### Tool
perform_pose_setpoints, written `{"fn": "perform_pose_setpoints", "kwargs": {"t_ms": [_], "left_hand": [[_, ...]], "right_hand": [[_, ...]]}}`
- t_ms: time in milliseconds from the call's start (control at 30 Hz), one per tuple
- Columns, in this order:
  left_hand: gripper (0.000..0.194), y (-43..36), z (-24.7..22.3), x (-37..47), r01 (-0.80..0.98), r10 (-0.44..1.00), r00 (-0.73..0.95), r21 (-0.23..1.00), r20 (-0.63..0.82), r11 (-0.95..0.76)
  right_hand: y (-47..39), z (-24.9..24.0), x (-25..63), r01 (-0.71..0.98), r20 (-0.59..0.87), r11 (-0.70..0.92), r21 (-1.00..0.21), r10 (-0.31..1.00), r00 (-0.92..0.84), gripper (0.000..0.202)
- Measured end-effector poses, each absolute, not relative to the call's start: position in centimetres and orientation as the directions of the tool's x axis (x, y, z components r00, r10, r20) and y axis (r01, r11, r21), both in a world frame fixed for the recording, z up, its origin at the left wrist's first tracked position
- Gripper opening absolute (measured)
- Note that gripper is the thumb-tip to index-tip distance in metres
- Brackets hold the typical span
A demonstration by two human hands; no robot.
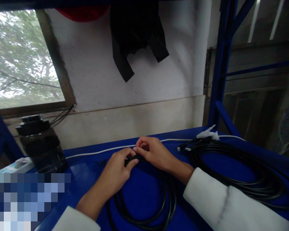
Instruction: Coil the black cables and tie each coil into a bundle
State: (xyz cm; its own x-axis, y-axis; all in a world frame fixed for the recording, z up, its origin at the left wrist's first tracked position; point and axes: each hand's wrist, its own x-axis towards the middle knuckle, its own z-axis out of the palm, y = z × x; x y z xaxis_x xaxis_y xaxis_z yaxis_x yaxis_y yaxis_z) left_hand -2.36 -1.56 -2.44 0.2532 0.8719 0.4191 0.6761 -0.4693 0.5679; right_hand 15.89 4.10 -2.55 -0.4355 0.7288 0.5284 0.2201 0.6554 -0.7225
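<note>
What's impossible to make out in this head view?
Head view: whether the right hand pinches anything; too small to tell.
Head view: part of the near cable coil, covered by the left hand.
Head view: coil's outer strand, cut off by the bottom edge.
Head view: lower-left corner, hidden by pixelation.

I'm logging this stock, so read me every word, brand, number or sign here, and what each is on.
There is no readable text.
Held coil: no lettering I can make out.
Other coil: same.
White strip: any marking is too blurred.
Bottle: too dark to read anything.
Lower-left corner: pixelated, can't tell.
</note>
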Motion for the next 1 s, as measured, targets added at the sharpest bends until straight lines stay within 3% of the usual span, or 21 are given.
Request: {"fn": "perform_pose_setpoints", "kwargs": {"t_ms": [800,1000], "left_hand": [[0.015,-1.71,-2.15,-2.36,0.709,0.823,0.204,0.500,0.530,-0.498],[0.014,-1.97,-2.04,-2.38,0.730,0.812,0.206,0.467,0.547,-0.499]], "right_hand": [[3.62,-1.77,16.45,0.354,0.559,0.750,-0.559,0.656,-0.507,0.011],[3.54,-1.70,16.38,0.353,0.514,0.720,-0.598,0.682,-0.521,0.014]]}}
